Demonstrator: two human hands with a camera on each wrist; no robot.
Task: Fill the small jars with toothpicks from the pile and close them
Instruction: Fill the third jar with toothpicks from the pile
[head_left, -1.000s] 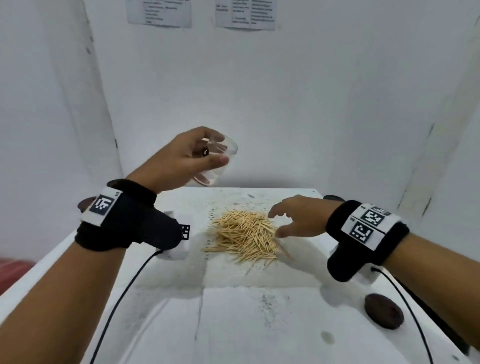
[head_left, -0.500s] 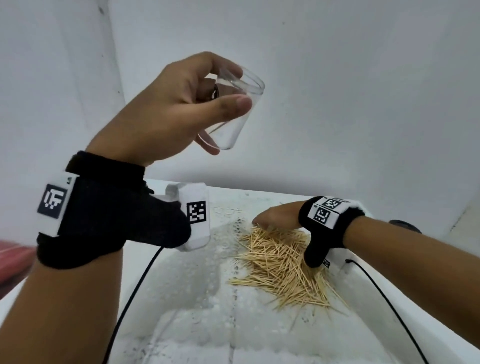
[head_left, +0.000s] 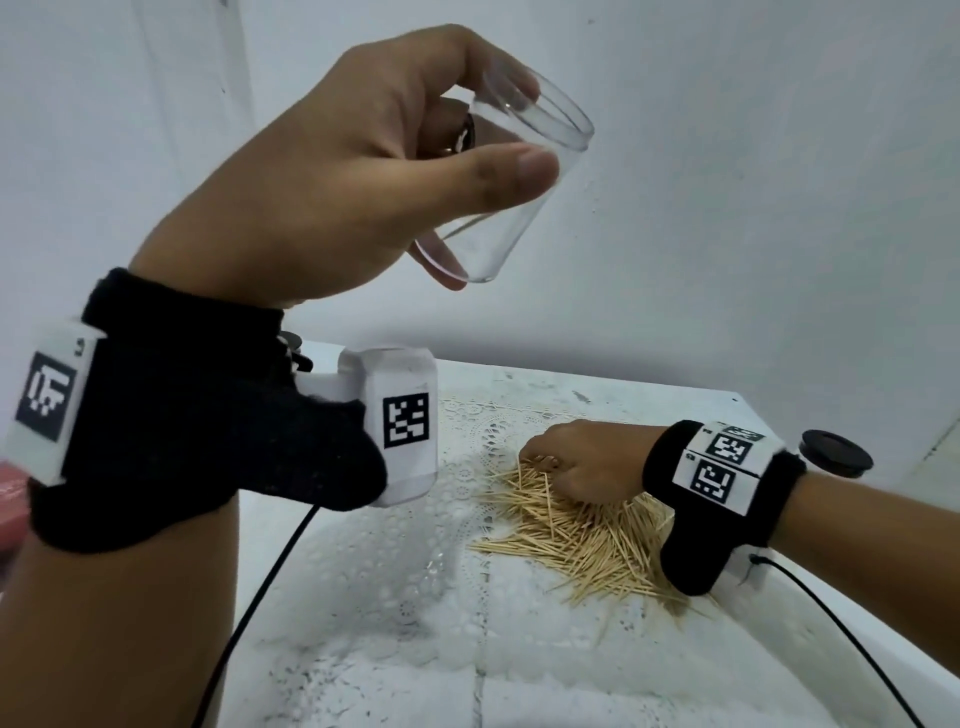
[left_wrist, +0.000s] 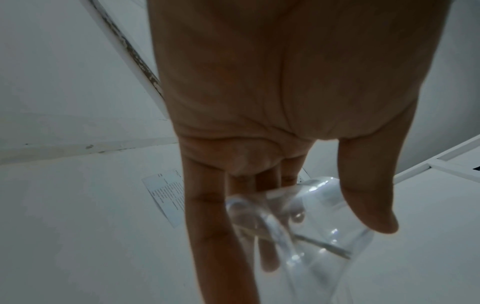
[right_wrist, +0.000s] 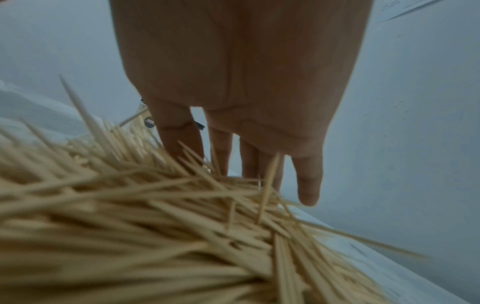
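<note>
1. The counter (head_left: 363, 649) lies under both hands, white and patterned, running out of view below and to the right.
2. The pile of toothpicks (head_left: 582, 540) lies on the counter directly beneath the right hand (head_left: 582, 462), sticks crossing every way, with no common long axis.
3. The left hand (head_left: 332, 171) is raised well above and to the left of the pile, thumb and fingers curled round a clear jar (head_left: 511, 182). The jar is tilted, its open mouth up and away from the person, and it looks empty.
4. The right hand rests on the far edge of the pile, fingers reaching down among the sticks; in the wrist view they look fairly straight (right_wrist: 182, 135), and whether they already pinch any cannot be told.
5. The coming move probably turns on this: the jar mouth sits up and left of the right hand, so gathered sticks must rise and line up with the jar's long axis.
6. A dark lid (head_left: 835, 453) lies just beyond the right wrist; other jars are not visible.
</note>
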